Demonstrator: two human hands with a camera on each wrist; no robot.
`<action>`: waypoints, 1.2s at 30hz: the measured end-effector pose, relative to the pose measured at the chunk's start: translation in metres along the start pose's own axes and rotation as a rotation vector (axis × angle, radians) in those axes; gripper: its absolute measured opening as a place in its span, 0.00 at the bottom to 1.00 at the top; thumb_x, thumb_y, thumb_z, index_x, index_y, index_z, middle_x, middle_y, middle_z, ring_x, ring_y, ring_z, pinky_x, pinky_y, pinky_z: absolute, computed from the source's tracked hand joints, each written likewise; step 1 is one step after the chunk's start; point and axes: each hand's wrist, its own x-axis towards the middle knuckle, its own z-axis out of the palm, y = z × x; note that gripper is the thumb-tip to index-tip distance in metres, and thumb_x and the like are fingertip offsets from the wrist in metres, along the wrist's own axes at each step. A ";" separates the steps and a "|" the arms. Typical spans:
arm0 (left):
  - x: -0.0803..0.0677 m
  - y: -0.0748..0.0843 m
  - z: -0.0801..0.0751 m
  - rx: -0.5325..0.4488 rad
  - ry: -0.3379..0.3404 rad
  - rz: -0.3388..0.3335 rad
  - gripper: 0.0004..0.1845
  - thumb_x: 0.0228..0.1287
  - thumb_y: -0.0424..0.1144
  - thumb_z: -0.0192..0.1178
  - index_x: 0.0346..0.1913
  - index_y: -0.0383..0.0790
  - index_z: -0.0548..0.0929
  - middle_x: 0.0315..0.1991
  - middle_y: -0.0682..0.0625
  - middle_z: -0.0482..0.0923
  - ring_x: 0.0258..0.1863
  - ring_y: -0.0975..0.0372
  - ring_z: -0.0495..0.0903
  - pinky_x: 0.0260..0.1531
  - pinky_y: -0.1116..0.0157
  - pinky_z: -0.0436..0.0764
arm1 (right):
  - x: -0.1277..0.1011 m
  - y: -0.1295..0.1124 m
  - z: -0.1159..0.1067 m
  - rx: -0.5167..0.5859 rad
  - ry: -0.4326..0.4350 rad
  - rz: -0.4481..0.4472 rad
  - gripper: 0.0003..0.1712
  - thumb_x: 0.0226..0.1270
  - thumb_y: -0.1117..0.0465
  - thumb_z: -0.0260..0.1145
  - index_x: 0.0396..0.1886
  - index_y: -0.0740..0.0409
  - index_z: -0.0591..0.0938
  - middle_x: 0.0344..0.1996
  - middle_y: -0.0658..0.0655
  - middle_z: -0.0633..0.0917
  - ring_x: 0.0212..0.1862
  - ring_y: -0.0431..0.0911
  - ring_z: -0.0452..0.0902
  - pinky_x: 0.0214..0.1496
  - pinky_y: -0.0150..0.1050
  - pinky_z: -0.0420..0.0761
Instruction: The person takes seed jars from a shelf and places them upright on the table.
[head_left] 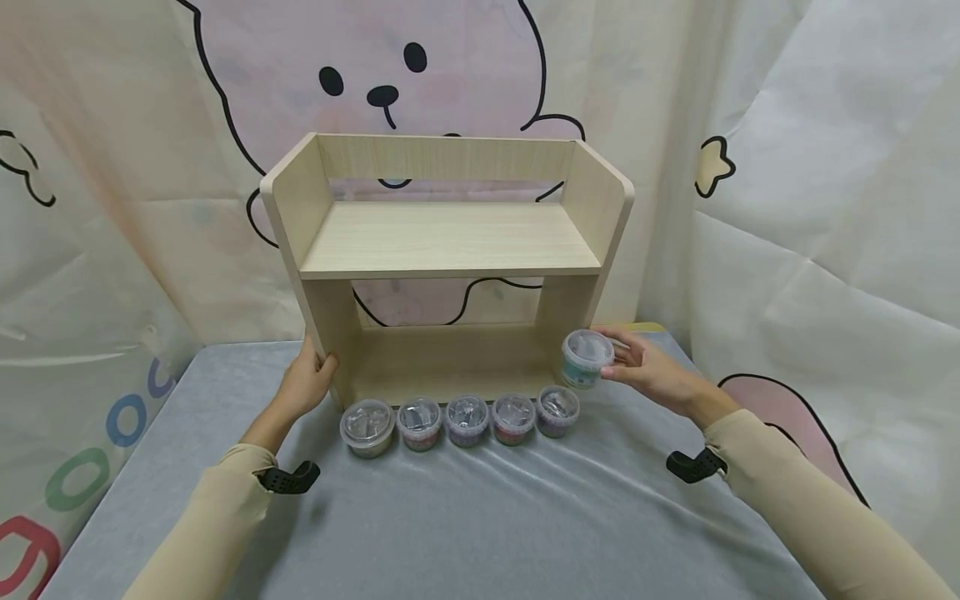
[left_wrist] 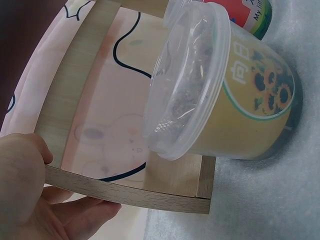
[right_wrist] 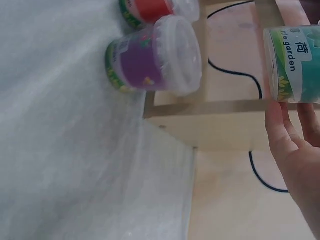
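My right hand [head_left: 651, 369] pinches the teal tub [head_left: 587, 358] near the shelf's [head_left: 450, 242] right leg; left hand [head_left: 306, 383] grips the left leg. I'd keep the tub level.

home play corner | cartoon bear curtain [head_left: 390, 75] | grey-clothed table [head_left: 480, 517]

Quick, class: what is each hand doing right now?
Left hand: grips the wooden shelf by its side panel.
Right hand: holds the teal-labelled tub.
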 end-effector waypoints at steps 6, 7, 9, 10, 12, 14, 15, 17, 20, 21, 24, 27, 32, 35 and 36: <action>0.000 -0.001 0.001 0.003 0.008 0.004 0.29 0.77 0.40 0.43 0.75 0.37 0.50 0.58 0.22 0.74 0.58 0.31 0.76 0.52 0.37 0.74 | -0.007 0.012 -0.005 0.005 -0.004 0.014 0.38 0.74 0.70 0.58 0.79 0.61 0.54 0.63 0.42 0.78 0.65 0.32 0.74 0.63 0.28 0.76; 0.000 -0.001 0.001 0.005 0.008 0.005 0.29 0.77 0.40 0.43 0.75 0.37 0.50 0.58 0.22 0.75 0.57 0.31 0.76 0.51 0.37 0.74 | -0.008 0.013 -0.005 0.004 -0.005 0.017 0.38 0.74 0.70 0.59 0.79 0.61 0.54 0.63 0.42 0.78 0.65 0.32 0.74 0.63 0.28 0.76; 0.000 -0.001 0.001 0.005 0.009 0.005 0.29 0.77 0.40 0.43 0.75 0.37 0.50 0.57 0.22 0.75 0.56 0.32 0.76 0.51 0.37 0.74 | -0.010 0.016 -0.006 0.005 -0.006 0.018 0.38 0.74 0.71 0.59 0.78 0.61 0.55 0.63 0.42 0.79 0.65 0.32 0.74 0.63 0.28 0.76; 0.000 -0.001 0.001 0.006 0.009 0.005 0.29 0.77 0.40 0.43 0.75 0.37 0.50 0.57 0.22 0.75 0.56 0.32 0.76 0.50 0.37 0.74 | -0.012 0.018 -0.006 0.005 -0.004 0.019 0.38 0.74 0.71 0.58 0.78 0.60 0.55 0.62 0.42 0.79 0.64 0.32 0.75 0.62 0.28 0.76; 0.000 -0.002 0.001 0.007 0.008 0.005 0.29 0.77 0.40 0.43 0.75 0.37 0.50 0.57 0.22 0.75 0.57 0.32 0.76 0.51 0.37 0.74 | -0.014 0.021 -0.007 0.006 -0.001 0.022 0.38 0.74 0.70 0.58 0.78 0.60 0.55 0.62 0.41 0.79 0.64 0.31 0.74 0.62 0.28 0.75; 0.000 -0.002 0.001 0.006 0.007 0.002 0.30 0.77 0.40 0.43 0.75 0.38 0.49 0.58 0.22 0.74 0.57 0.31 0.76 0.51 0.37 0.74 | -0.017 0.024 -0.009 0.009 -0.001 0.024 0.38 0.74 0.70 0.58 0.79 0.59 0.54 0.63 0.41 0.78 0.64 0.31 0.74 0.63 0.27 0.75; 0.000 -0.002 0.001 0.005 0.006 0.002 0.30 0.77 0.40 0.43 0.76 0.38 0.49 0.58 0.22 0.74 0.57 0.31 0.76 0.51 0.37 0.74 | -0.019 0.026 -0.011 0.009 0.000 0.025 0.38 0.74 0.70 0.58 0.79 0.59 0.54 0.63 0.40 0.78 0.64 0.30 0.74 0.63 0.27 0.75; -0.001 -0.002 0.001 0.006 0.005 0.001 0.30 0.77 0.41 0.42 0.76 0.39 0.48 0.57 0.22 0.75 0.56 0.32 0.77 0.50 0.38 0.74 | -0.022 0.029 -0.013 0.014 0.000 0.030 0.39 0.74 0.70 0.58 0.79 0.60 0.53 0.63 0.40 0.78 0.65 0.30 0.73 0.63 0.27 0.75; 0.000 -0.001 0.001 0.004 0.004 0.001 0.31 0.77 0.41 0.42 0.77 0.40 0.47 0.56 0.22 0.75 0.55 0.33 0.77 0.48 0.39 0.75 | -0.026 0.037 -0.018 0.021 -0.001 0.043 0.38 0.75 0.72 0.56 0.79 0.60 0.52 0.63 0.41 0.78 0.65 0.30 0.73 0.62 0.27 0.75; 0.000 -0.001 0.001 0.004 0.004 0.001 0.32 0.77 0.41 0.42 0.77 0.40 0.46 0.56 0.22 0.76 0.55 0.33 0.77 0.48 0.39 0.75 | -0.027 0.039 -0.020 0.024 -0.002 0.049 0.38 0.74 0.73 0.56 0.79 0.61 0.52 0.63 0.41 0.78 0.65 0.30 0.73 0.63 0.27 0.75; 0.000 -0.001 0.001 0.002 0.005 0.002 0.32 0.77 0.41 0.43 0.78 0.40 0.46 0.57 0.22 0.75 0.57 0.33 0.76 0.50 0.38 0.74 | -0.030 0.049 -0.024 0.036 -0.006 0.075 0.39 0.74 0.73 0.56 0.79 0.61 0.51 0.63 0.42 0.78 0.64 0.31 0.74 0.63 0.28 0.75; 0.000 -0.001 0.001 0.002 0.009 0.003 0.32 0.77 0.40 0.43 0.77 0.40 0.47 0.56 0.22 0.75 0.56 0.33 0.76 0.50 0.38 0.74 | -0.032 0.057 -0.026 0.039 -0.016 0.095 0.40 0.74 0.72 0.57 0.79 0.61 0.51 0.63 0.41 0.78 0.64 0.31 0.74 0.63 0.28 0.76; 0.000 0.000 0.001 0.007 0.015 0.003 0.31 0.76 0.40 0.43 0.76 0.39 0.48 0.51 0.23 0.78 0.52 0.34 0.78 0.48 0.39 0.74 | -0.034 0.072 -0.027 0.026 -0.021 0.105 0.39 0.75 0.71 0.57 0.79 0.59 0.52 0.63 0.38 0.77 0.64 0.30 0.74 0.62 0.27 0.75; 0.000 0.000 0.001 0.009 0.016 0.002 0.30 0.76 0.40 0.43 0.76 0.39 0.49 0.52 0.23 0.77 0.52 0.34 0.77 0.48 0.39 0.74 | -0.034 0.081 -0.027 0.023 -0.007 0.106 0.38 0.74 0.72 0.57 0.79 0.61 0.53 0.62 0.37 0.78 0.63 0.30 0.75 0.61 0.27 0.75; 0.000 0.000 0.001 0.008 0.016 0.001 0.30 0.76 0.40 0.43 0.76 0.39 0.49 0.52 0.23 0.77 0.52 0.34 0.77 0.48 0.38 0.74 | -0.034 0.084 -0.027 0.018 -0.004 0.110 0.39 0.74 0.72 0.58 0.79 0.62 0.52 0.62 0.37 0.78 0.63 0.29 0.75 0.61 0.27 0.75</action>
